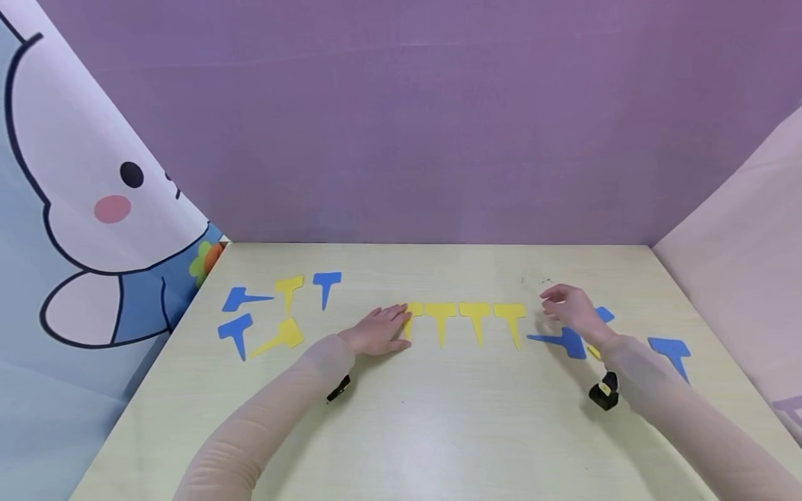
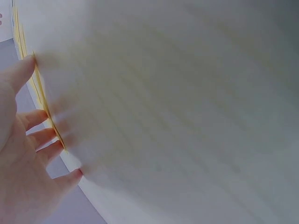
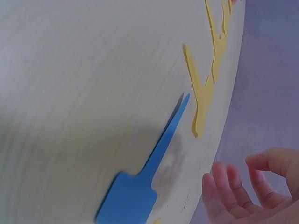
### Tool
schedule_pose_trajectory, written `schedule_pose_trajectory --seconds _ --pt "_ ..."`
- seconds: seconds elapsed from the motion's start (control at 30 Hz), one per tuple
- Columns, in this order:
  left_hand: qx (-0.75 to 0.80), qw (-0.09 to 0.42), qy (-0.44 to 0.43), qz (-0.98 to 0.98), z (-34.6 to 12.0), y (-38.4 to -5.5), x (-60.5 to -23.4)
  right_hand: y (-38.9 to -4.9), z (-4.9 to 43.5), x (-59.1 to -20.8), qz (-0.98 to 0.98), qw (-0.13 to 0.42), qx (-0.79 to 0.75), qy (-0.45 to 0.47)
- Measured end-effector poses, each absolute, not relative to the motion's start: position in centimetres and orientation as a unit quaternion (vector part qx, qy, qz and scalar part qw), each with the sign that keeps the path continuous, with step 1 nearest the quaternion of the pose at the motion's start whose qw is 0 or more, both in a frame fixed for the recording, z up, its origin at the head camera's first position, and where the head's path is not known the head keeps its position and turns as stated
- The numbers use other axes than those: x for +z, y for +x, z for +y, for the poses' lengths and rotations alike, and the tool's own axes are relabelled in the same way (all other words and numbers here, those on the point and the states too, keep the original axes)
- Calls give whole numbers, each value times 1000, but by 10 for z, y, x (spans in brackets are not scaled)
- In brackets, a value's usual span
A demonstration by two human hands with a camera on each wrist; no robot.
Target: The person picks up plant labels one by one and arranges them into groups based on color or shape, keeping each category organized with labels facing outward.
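Note:
Four T-shaped plant labels, all yellow, stand in a level row across the middle of the table with their points toward me. My left hand [image 1: 378, 330] rests with fingers stretched out on the leftmost yellow label [image 1: 415, 308], partly covering it. To its right lie the second [image 1: 441, 317], third [image 1: 475, 316] and fourth yellow labels [image 1: 510, 316]. My right hand [image 1: 571, 307] hovers past the row's right end, fingers loosely bent and holding nothing. Below it a blue label [image 1: 571, 342] points left; in the right wrist view this blue label [image 3: 128, 198] lies flat beside the fingers.
Near the right forearm are another blue label [image 1: 605, 314], a partly hidden yellow label [image 1: 593, 352] and a blue label [image 1: 672, 349] farther right. Several blue and yellow labels [image 1: 289, 332] lie scattered at the left. A purple backdrop [image 1: 438, 139] rises behind the table [image 1: 438, 431].

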State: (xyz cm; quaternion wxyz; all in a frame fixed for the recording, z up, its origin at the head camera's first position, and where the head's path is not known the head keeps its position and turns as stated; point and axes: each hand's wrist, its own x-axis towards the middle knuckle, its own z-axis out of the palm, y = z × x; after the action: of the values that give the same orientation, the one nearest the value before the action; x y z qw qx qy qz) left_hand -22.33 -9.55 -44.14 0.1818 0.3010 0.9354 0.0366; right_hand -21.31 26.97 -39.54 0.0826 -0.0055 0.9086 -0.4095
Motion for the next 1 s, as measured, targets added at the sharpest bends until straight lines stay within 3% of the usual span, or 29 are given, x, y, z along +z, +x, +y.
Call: schedule_pose_trajectory --seconds 0.67,1.0 --pt "32 174 306 935 -96 -223 -443 -200 298 -386 944 36 -324 -58" --pt "35 170 307 936 -96 -221 -442 -190 315 -386 948 38 -308 -64"
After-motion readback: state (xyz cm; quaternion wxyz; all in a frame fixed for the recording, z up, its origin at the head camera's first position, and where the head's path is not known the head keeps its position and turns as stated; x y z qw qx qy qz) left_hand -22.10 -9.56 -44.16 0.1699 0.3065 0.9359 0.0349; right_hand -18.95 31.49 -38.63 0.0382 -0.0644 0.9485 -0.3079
